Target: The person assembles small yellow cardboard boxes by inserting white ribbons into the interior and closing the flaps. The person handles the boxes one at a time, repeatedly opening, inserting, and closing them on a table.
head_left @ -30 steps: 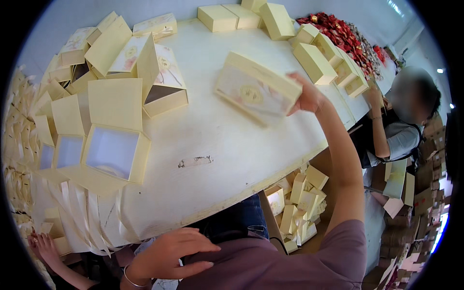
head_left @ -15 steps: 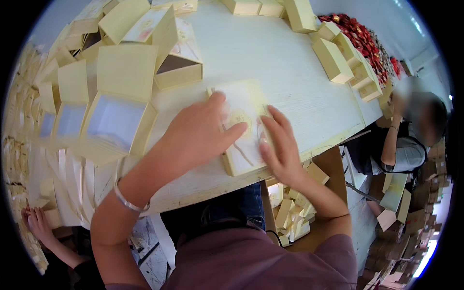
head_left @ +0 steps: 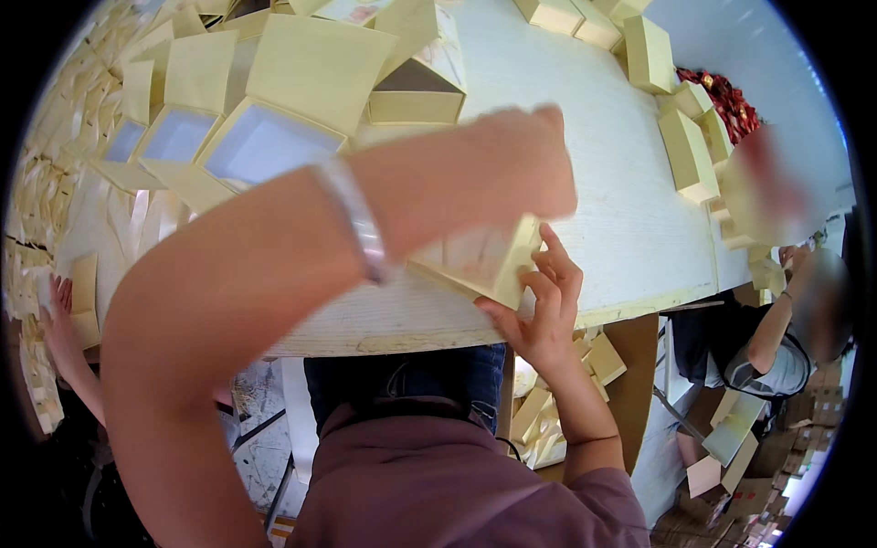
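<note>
A cream gift box [head_left: 512, 277] with a pale printed face sits near the front edge of the table, largely hidden under my left arm. My right hand [head_left: 546, 306] grips its near right corner, thumb on the front side and fingers bent along the right side. Reaching across above the box, my left hand [head_left: 525, 169] is bent at the wrist and blurred; its fingers are hidden from this view. A silver bangle [head_left: 354, 219] circles the left wrist.
Open cream boxes [head_left: 274, 142] with pale linings stand at left, beside white ribbons. Closed boxes [head_left: 687, 155] line the right edge near a red heap [head_left: 722, 102]. A carton [head_left: 630, 393] of boxes stands below the table. A co-worker's hand [head_left: 62, 320] is at far left; another person [head_left: 776, 338] sits right.
My left hand has swung from the box's left side to across and above it. The box now sits turned at an angle, and my right hand has closed on its corner. The view has shifted.
</note>
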`<state>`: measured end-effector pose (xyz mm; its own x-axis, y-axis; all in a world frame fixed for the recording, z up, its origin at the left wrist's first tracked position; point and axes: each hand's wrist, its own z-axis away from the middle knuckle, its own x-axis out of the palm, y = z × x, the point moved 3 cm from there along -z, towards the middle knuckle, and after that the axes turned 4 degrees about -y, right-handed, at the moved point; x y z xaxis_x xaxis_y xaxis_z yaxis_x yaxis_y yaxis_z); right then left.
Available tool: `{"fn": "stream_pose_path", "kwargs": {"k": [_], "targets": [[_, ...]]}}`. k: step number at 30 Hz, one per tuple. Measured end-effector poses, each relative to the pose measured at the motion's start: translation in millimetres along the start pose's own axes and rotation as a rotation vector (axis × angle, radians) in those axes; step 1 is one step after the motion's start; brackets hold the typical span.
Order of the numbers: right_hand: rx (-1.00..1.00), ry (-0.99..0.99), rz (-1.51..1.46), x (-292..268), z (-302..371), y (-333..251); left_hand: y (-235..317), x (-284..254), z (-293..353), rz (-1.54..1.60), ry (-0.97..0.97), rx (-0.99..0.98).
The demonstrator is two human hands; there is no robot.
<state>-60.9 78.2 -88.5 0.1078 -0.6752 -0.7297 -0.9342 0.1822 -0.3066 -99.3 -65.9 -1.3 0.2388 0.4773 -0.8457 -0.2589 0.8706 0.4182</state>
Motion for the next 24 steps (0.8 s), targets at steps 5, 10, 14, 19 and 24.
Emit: {"fn": "stream_pose_path", "kwargs": {"k": [5,10,14,19,24], "targets": [[0.117,-0.103,0.155,-18.0,-2.7,0.5,-51.3,-19.3,32.4,0.8,-0.118,0.019],[0.06,-0.134,0.256,-40.0,-2.7,-7.2,-65.4,17.2,60.1,1.254,-0.043,0.0],[0.575,0.259,-0.242,-54.4,38.7,56.6,-65.7,36.8,70.0,1.492,-0.002,-0.072],[1.09,0.662,-1.287,-49.5,49.6,91.2,-67.9,65.1,68.0,1.704,0.041,-0.087],[0.638,0.605,-0.017,-104.0,27.4,75.9,-57.8,60.8,71.4,1.639,0.039,-0.03]]}}
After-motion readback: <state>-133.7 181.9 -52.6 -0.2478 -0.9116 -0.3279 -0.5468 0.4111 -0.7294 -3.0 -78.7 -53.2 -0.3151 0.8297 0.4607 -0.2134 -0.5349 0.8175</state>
